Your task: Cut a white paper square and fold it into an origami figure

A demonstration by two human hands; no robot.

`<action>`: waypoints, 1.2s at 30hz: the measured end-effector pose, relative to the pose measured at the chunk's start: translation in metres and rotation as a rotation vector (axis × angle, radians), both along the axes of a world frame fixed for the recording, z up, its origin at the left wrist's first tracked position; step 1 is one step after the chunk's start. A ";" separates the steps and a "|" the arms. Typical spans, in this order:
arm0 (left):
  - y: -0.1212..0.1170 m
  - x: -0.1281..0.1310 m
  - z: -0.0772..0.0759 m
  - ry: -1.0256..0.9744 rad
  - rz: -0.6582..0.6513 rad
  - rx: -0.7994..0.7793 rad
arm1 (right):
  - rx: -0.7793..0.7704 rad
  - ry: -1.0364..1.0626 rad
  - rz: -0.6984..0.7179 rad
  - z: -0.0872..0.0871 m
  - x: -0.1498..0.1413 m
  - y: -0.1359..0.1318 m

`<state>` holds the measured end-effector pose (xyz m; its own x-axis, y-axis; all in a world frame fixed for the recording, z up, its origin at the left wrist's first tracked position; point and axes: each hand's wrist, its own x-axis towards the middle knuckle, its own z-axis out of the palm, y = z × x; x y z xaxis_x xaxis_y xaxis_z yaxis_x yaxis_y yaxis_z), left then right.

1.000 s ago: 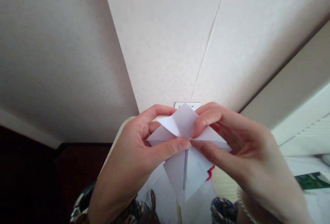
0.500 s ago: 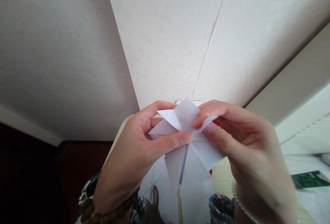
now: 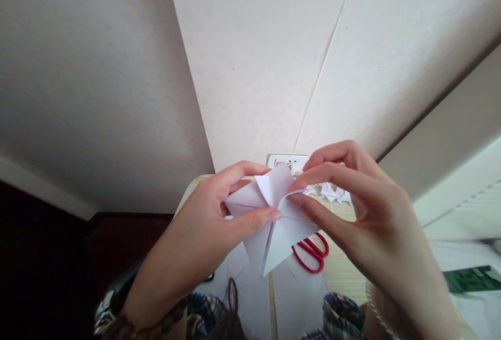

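A white folded paper piece (image 3: 274,225) with several pointed flaps hangs in the air above a light wooden table (image 3: 340,272). My left hand (image 3: 211,225) pinches its left side between thumb and forefinger. My right hand (image 3: 352,215) pinches a flap on its right side, thumb underneath and forefinger on top. The fingertips of both hands nearly meet at the paper's middle.
Red-handled scissors (image 3: 311,254) lie on the table under the paper. Small folded white paper pieces (image 3: 331,192) sit at the table's far edge by a wall socket (image 3: 285,161). White sheets (image 3: 254,298) lie below. A green object (image 3: 472,279) is at the right.
My right hand has pushed the right flap inward and up, so the paper is narrower. The view shifted and the scissors and small paper pieces came into sight.
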<state>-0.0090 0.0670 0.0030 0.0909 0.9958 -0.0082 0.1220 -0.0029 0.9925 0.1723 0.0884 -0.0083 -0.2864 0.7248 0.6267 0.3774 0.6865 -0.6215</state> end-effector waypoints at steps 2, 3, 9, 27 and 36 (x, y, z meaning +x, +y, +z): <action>0.000 -0.001 -0.001 0.004 -0.022 -0.002 | -0.016 -0.002 0.008 0.000 0.000 0.000; 0.001 -0.002 -0.001 -0.002 -0.026 -0.006 | -0.020 0.001 0.018 -0.001 0.000 -0.001; 0.003 -0.005 -0.007 -0.105 -0.150 -0.075 | 0.009 0.079 0.064 -0.002 -0.001 -0.006; 0.001 -0.002 -0.004 -0.287 -0.165 -0.120 | -0.295 0.094 0.198 0.007 -0.002 -0.008; 0.000 0.001 -0.007 -0.283 -0.150 -0.124 | -0.322 0.138 0.207 0.005 -0.001 -0.010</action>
